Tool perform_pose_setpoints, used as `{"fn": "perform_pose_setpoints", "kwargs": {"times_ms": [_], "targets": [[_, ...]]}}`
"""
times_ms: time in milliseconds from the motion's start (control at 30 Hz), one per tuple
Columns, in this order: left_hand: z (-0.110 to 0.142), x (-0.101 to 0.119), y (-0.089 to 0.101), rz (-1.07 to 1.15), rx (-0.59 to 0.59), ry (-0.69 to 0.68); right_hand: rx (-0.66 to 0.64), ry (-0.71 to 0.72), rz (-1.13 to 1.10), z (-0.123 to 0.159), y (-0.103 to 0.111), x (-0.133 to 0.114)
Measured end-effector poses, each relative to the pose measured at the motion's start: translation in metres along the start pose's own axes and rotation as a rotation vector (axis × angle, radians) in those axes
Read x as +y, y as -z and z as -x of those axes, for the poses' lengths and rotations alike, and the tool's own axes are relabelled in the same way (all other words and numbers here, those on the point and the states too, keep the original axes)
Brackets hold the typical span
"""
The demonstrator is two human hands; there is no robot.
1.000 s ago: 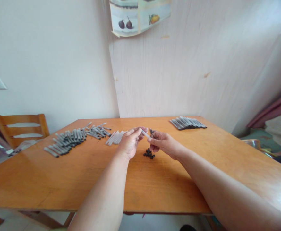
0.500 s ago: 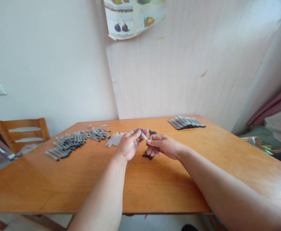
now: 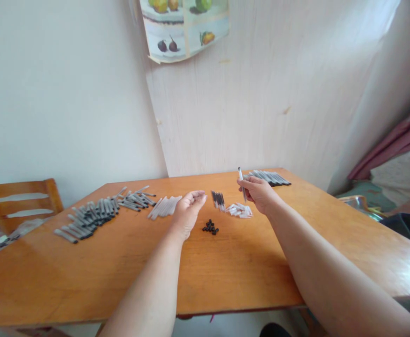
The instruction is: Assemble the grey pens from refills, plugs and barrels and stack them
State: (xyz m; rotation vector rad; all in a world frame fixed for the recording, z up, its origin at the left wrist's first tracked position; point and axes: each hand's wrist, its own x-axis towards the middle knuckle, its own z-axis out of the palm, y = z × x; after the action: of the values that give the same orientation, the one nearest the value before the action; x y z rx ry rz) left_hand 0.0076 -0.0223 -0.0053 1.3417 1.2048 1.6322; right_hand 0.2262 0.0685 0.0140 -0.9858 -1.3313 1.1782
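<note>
My right hand (image 3: 257, 189) pinches a slim pale pen (image 3: 240, 174) with a dark top end, held nearly upright above the table. My left hand (image 3: 190, 210) hovers at the middle with loosely curved fingers and nothing visible in them. Beside it on the left lies a row of clear-white pen barrels (image 3: 164, 207). Small black caps or plugs (image 3: 210, 227) are heaped between the hands, nearer to me. Behind them lie thin dark refills (image 3: 218, 200) with pale ends. Short white pieces (image 3: 239, 210) form a pile just below my right hand.
Many black-ended pens (image 3: 96, 213) are spread on the left of the wooden table (image 3: 138, 276). A neat row of pens (image 3: 270, 177) lies at the back right, partly behind my right hand. A wooden chair (image 3: 22, 199) stands at the left, and a wall rises behind the table.
My hands have parted. The right has carried the pen right and up, turning it upright, while the left has let go. The refills and white pieces are now uncovered; the view has shifted slightly.
</note>
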Motion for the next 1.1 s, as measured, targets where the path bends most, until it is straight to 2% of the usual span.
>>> {"fn": "perform_pose_setpoints", "kwargs": {"times_ms": [133,267,400,500,833,1100], "targets": [[0.008,-0.007,-0.015,-0.323,-0.154,-0.23,0.073,-0.007,0.089,-0.003,0.006,0.002],[0.016,-0.006,-0.028,-0.543,-0.319,-0.37,0.082,-0.04,0.395,-0.005,0.013,0.003],[0.019,-0.007,-0.032,-0.609,-0.365,-0.396,-0.059,-0.047,0.945,-0.012,0.02,0.009],[0.018,-0.011,-0.03,-0.653,-0.353,-0.412,-0.15,-0.064,1.178,-0.015,0.022,0.014],[0.017,-0.016,-0.028,-0.649,-0.331,-0.424,-0.203,-0.078,1.236,-0.013,0.014,0.024],[0.016,-0.018,-0.026,-0.732,-0.329,-0.475,-0.183,-0.077,1.246,-0.01,0.014,0.021]]}}
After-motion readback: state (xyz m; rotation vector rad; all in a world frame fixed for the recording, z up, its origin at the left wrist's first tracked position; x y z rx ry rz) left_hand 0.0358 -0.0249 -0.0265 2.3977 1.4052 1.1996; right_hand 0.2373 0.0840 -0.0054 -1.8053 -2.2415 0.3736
